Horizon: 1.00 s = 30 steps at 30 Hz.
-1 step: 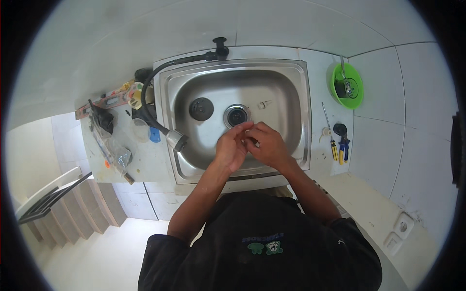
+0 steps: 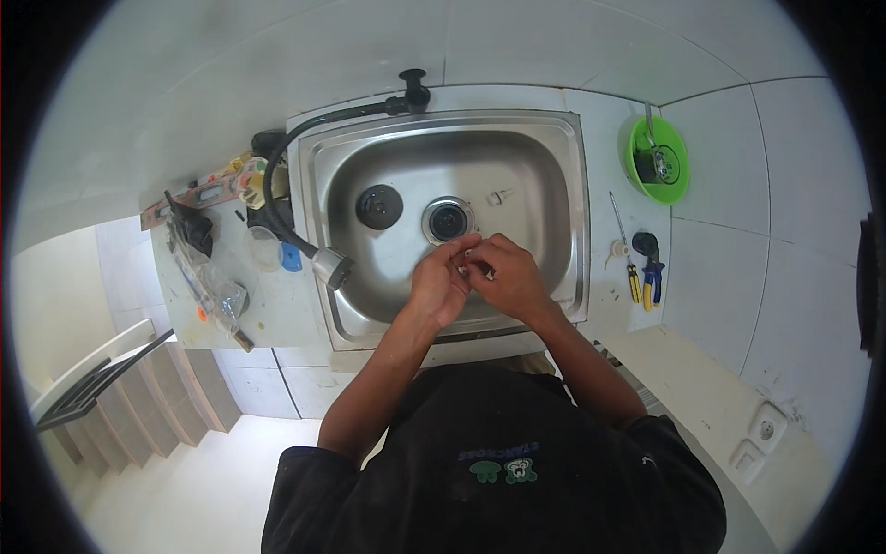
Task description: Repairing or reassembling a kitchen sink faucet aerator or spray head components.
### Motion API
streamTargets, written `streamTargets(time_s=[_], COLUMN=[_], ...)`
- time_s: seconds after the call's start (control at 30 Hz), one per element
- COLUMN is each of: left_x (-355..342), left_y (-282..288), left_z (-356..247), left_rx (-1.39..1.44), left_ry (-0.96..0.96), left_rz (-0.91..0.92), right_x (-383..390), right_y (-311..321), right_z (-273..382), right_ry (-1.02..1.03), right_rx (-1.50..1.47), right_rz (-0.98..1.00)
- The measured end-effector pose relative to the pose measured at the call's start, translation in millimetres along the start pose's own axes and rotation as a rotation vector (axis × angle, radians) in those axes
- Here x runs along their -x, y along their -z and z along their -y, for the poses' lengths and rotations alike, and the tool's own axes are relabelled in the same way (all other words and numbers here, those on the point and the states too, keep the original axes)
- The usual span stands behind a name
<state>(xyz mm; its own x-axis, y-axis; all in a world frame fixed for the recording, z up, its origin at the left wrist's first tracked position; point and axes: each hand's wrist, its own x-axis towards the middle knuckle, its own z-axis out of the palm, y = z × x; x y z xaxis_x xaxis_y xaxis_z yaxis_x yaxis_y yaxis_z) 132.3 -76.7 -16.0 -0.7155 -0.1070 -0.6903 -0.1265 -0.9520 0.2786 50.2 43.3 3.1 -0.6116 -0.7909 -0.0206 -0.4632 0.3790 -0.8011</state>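
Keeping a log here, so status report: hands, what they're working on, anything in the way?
Left hand and right hand together over sink. Small piece between them, mostly hidden. Sprayer at left rim, apart from both hands; nothing seems in the way.

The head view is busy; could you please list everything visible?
Sink: 1, silver, centre
Drain: 1, silver, sink floor
Disc: 1, black, left of drain
Small piece: 1, clear, right of drain
Faucet: 1, black-grey, sink's back and left
Bowl: 1, green, right counter
Screwdriver: 1, yellow-black, right counter
Pliers: 1, blue-yellow, right counter
Spirit level: 1, orange-red, left counter
Oddments: uncounted, mixed, left counter
Stairs: 1 flight, brown, lower left
Shirt: 1, black, bottom
Left hand, right hand: 2, bare, over sink
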Motion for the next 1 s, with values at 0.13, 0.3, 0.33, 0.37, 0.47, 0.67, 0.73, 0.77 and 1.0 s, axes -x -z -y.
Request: streamTargets(time_s=[0.13, 0.3, 0.33, 0.37, 0.47, 0.67, 0.73, 0.77, 1.0], left_x=[-20.7, -47.9, -53.1, -59.8, -71.9, -62.2, -55.1, -52.3, -28.7], left_y=[1.8, -4.4, -5.1, -3.0, 2.0, 5.7, 7.8, 7.6, 9.7], left_z=[17.0, 20.5, 19.5, 18.2, 11.7, -2.2, -5.7, -7.8, -19.7], left_rx=[0.013, -0.003, -0.019, -0.02, -0.066, -0.037, -0.025, -0.025, 0.046], left_ry=[0.133, 0.162, 0.159, 0.159, 0.129, 0.089, 0.064, 0.058, 0.027], left_rz=[-0.048, -0.047, -0.059, -0.062, -0.101, -0.104, -0.091, -0.091, -0.048], right_x=[15.6, 11.5, 10.6, 9.5, 1.0, -41.0, -64.4, -66.9, -63.7], right_y=[-6.8, 18.5, 24.1, 27.4, 30.3, 20.9, 19.5, 14.0, -23.5], right_z=[-28.0, -45.5, -49.6, -55.1, -73.5, -122.3, -96.5, -102.5, -146.1], right_ry=[-0.308, -0.634, -0.708, -0.709, -0.638, -0.4, -0.581, -0.576, -0.281], right_rx=[-0.309, -0.641, -0.767, -0.77, -1.181, -1.764, -0.08, -0.082, 0.488], right_rz=[-0.186, -0.214, -0.202, -0.201, -0.231, -0.029, -0.041, -0.039, 0.128])
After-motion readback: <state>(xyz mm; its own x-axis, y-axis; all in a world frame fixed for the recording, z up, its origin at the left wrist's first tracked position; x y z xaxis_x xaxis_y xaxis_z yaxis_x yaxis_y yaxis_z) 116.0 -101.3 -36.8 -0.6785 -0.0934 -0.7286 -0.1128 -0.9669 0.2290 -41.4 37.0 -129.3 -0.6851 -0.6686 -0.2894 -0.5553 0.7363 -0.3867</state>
